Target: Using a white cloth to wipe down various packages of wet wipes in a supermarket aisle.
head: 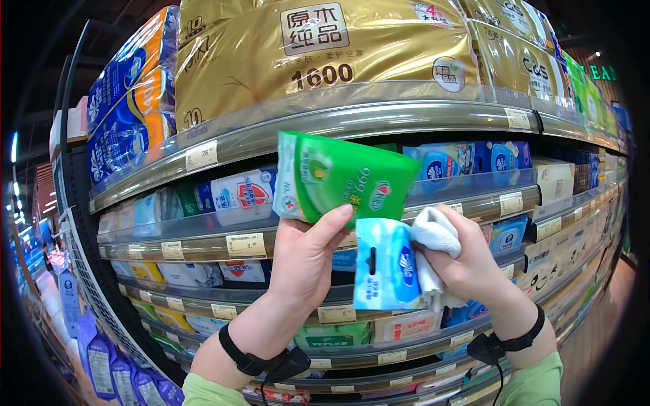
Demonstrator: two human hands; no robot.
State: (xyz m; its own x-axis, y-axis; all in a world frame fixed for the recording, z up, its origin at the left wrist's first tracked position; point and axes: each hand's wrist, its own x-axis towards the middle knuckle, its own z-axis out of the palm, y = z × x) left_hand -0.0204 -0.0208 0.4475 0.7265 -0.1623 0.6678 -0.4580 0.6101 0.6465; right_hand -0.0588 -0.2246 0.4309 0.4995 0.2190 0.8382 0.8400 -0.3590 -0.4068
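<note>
My left hand (310, 254) grips a green plastic packet of wipes (345, 177) by its lower edge, thumb across the front. The packet is tilted and bears printed writing. In my right hand (462, 254) are a folded white cloth (435, 233) and a light-blue Vinda packet (386, 266) with a hang hole. The blue packet hangs below the green one, partly in front of the cloth. My right fingers wrap around the cloth; how they hold the blue packet is hidden. Both hands are in front of a store shelf (244, 247) lined with wipes packets.
Large gold tissue packs (325, 56) fill the top shelf, behind a clear plastic lip. Blue-and-orange Vinda packs (132, 96) stand at its left end. Lower shelves carry more packets and price tags (201, 155). Purple packages (109, 365) hang at the lower left, beside a white mesh panel (96, 284).
</note>
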